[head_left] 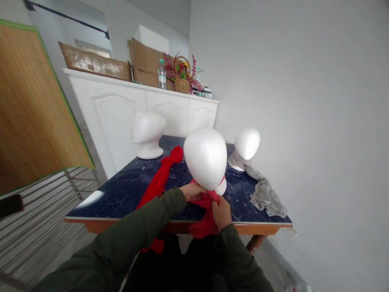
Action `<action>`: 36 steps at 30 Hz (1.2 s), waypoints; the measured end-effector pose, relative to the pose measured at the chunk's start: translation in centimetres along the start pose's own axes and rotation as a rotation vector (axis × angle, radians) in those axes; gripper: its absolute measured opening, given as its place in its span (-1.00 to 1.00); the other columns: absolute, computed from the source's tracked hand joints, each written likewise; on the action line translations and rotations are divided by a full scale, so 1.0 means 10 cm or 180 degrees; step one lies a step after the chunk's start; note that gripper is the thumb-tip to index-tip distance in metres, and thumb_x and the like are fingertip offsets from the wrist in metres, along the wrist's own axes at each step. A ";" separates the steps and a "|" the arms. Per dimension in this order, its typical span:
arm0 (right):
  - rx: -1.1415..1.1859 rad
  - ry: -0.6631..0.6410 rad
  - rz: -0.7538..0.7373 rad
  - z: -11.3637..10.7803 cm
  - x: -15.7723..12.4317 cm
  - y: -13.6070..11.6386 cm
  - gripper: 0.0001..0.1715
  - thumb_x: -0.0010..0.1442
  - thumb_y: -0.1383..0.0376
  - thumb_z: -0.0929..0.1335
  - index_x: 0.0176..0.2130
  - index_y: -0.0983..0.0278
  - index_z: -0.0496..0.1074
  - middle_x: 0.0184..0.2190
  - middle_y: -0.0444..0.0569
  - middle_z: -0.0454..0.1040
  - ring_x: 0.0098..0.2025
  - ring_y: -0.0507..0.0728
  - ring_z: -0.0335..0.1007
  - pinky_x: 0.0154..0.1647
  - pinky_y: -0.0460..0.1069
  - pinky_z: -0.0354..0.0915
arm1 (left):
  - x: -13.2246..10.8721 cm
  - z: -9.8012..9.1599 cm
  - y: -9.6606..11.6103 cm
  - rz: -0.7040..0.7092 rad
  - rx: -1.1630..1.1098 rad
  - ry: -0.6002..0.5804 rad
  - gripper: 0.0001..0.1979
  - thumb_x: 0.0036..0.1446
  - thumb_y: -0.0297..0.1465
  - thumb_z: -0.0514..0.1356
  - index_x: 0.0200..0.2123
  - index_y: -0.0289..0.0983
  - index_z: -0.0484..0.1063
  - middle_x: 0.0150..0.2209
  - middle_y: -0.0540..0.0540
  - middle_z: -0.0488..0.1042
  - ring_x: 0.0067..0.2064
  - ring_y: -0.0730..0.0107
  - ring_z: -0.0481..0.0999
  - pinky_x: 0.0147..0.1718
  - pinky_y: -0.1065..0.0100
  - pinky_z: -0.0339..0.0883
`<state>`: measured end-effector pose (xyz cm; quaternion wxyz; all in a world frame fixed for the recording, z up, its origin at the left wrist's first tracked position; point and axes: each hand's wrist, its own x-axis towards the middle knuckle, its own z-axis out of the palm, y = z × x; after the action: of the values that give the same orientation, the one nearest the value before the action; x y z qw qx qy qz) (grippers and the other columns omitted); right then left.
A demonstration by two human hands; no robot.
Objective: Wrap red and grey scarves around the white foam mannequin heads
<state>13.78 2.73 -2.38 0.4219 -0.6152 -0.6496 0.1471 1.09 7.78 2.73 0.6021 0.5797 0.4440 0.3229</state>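
A white mannequin head (pixel 205 157) stands in the middle of the table with a pinkish-red scarf (pixel 208 219) around its neck. My left hand (pixel 192 191) is closed on the scarf just under the chin, its fingertips partly hidden. On the other side of the front, my right hand (pixel 222 212) grips the same scarf, fingers wrapped round it. The scarf's loose end hangs over the front edge of the table. To the left, a bright red scarf (pixel 159 177) lies stretched along the table, bunched at its far end.
A second mannequin head (pixel 148 132) stands at the back left. On the right, another mannequin head (pixel 246 143) wears a grey scarf (pixel 267 197) trailing across the dark blue tabletop (pixel 121 194). Behind is a white cabinet (pixel 118 109) bearing boxes, a bottle and a flower basket (pixel 181 84).
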 end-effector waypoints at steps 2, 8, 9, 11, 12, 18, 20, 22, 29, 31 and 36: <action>-0.0144 0.0000 -0.0034 -0.05 0.05 0.06 -0.76 0.08 0.37 0.15 -0.47 0.28 0.36 -0.48 0.00 0.47 -0.42 0.10 0.34 -0.40 -0.07 0.12 | 0.07 -0.10 0.00 -0.0327 -0.0125 -0.0189 -0.89 -0.25 -0.53 0.25 -0.54 -0.33 0.39 -0.62 0.03 0.40 -0.53 0.48 0.39 -0.50 0.45 0.31; -0.0251 -0.0162 -0.0142 -0.23 0.20 0.19 -0.84 0.01 0.37 0.22 -0.45 0.28 0.38 -0.48 -0.04 0.47 -0.44 0.07 0.33 -0.43 -0.10 0.10 | 0.24 -0.43 0.03 -0.1210 -0.0128 -0.0681 -0.79 -0.21 -0.52 0.23 -0.72 -0.30 0.22 -0.84 0.12 0.13 -0.78 0.61 0.06 -0.78 0.54 -0.09; -0.0281 -0.0201 -0.0174 -0.24 0.22 0.21 -0.85 0.01 0.37 0.23 -0.45 0.28 0.38 -0.48 -0.05 0.47 -0.44 0.06 0.33 -0.43 -0.11 0.10 | 0.26 -0.48 0.05 -0.1269 -0.0142 -0.0775 -0.80 -0.23 -0.55 0.23 -0.71 -0.30 0.24 -0.83 0.11 0.16 -0.78 0.60 0.09 -0.78 0.54 -0.09; -0.0405 -0.0223 -0.0204 -0.26 0.25 0.23 -0.86 0.00 0.37 0.24 -0.45 0.28 0.38 -0.49 -0.06 0.46 -0.44 0.05 0.33 -0.43 -0.12 0.09 | 0.25 -0.54 0.09 -0.1278 -0.0234 -0.0963 -0.83 -0.29 -0.64 0.21 -0.69 -0.32 0.29 -0.79 0.07 0.26 -0.75 0.54 0.19 -0.76 0.53 -0.01; -0.0483 -0.0213 -0.0205 -0.26 0.26 0.24 -0.87 0.00 0.37 0.24 -0.45 0.28 0.38 -0.50 -0.06 0.46 -0.44 0.05 0.33 -0.44 -0.12 0.08 | 0.23 -0.56 0.11 -0.1221 -0.0329 -0.1039 -0.83 -0.30 -0.68 0.20 -0.67 -0.33 0.32 -0.76 0.04 0.31 -0.72 0.50 0.25 -0.73 0.51 0.05; -0.0764 -0.0132 -0.0187 -0.18 0.28 0.28 -0.84 0.02 0.35 0.23 -0.55 0.29 0.33 -0.53 -0.02 0.41 -0.42 0.08 0.29 -0.41 -0.08 0.06 | -0.05 -0.57 0.07 -0.0456 -0.1503 -0.0915 -0.87 -0.07 -0.52 0.20 -0.58 -0.32 0.29 -0.64 0.04 0.34 -0.56 0.55 0.38 -0.50 0.54 0.27; -0.0800 -0.0138 -0.0202 -0.14 0.28 0.27 -0.83 0.02 0.35 0.25 -0.56 0.30 0.34 -0.49 0.01 0.42 -0.36 0.10 0.30 -0.36 -0.08 0.07 | -0.15 -0.57 0.03 -0.0357 -0.1843 -0.0783 -0.80 0.05 -0.42 0.14 -0.58 -0.30 0.23 -0.72 0.12 0.19 -0.66 0.65 0.25 -0.59 0.61 0.20; -0.0818 -0.0172 -0.0177 -0.11 0.28 0.26 -0.85 0.02 0.35 0.26 -0.54 0.31 0.36 -0.47 0.03 0.43 -0.36 0.10 0.31 -0.35 -0.07 0.07 | -0.26 -0.57 -0.01 -0.0412 -0.2027 -0.0745 -0.77 0.11 -0.40 0.07 -0.58 -0.30 0.20 -0.76 0.16 0.05 -0.73 0.69 0.11 -0.69 0.65 0.10; -0.0800 -0.0305 -0.0071 -0.11 0.30 0.23 -0.82 0.03 0.34 0.25 -0.53 0.31 0.40 -0.52 0.05 0.46 -0.45 0.10 0.32 -0.45 -0.06 0.02 | -0.90 -0.38 -0.27 -0.1344 -0.1147 -0.0927 -0.69 0.05 -0.19 0.10 -0.30 -0.34 0.38 -0.61 -0.02 0.39 -0.65 0.55 0.31 -0.69 0.55 0.14; -0.0767 -0.0334 -0.0088 -0.12 0.31 0.22 -0.82 0.03 0.33 0.26 -0.55 0.30 0.38 -0.53 0.03 0.45 -0.46 0.10 0.32 -0.46 -0.07 0.01 | -1.11 -0.31 -0.32 -0.1233 -0.0204 -0.0945 -0.64 -0.01 -0.14 0.15 -0.23 -0.29 0.38 -0.51 -0.02 0.45 -0.60 0.48 0.37 -0.62 0.48 0.22; -0.0535 -0.0468 -0.0169 -0.17 0.35 0.28 -0.78 0.00 0.17 0.33 -0.48 0.30 0.36 -0.54 -0.07 0.41 -0.48 0.06 0.30 -0.47 -0.09 0.07 | -1.21 -0.31 -0.30 -0.0180 0.1734 -0.0052 -0.58 0.07 -0.10 0.07 -0.10 -0.26 0.35 -0.28 -0.10 0.48 -0.34 0.28 0.49 -0.35 0.31 0.34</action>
<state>17.31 5.96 -2.06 0.3237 -0.6185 -0.7049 0.1255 -6.91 -2.26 1.89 0.4364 0.7102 0.5256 0.1700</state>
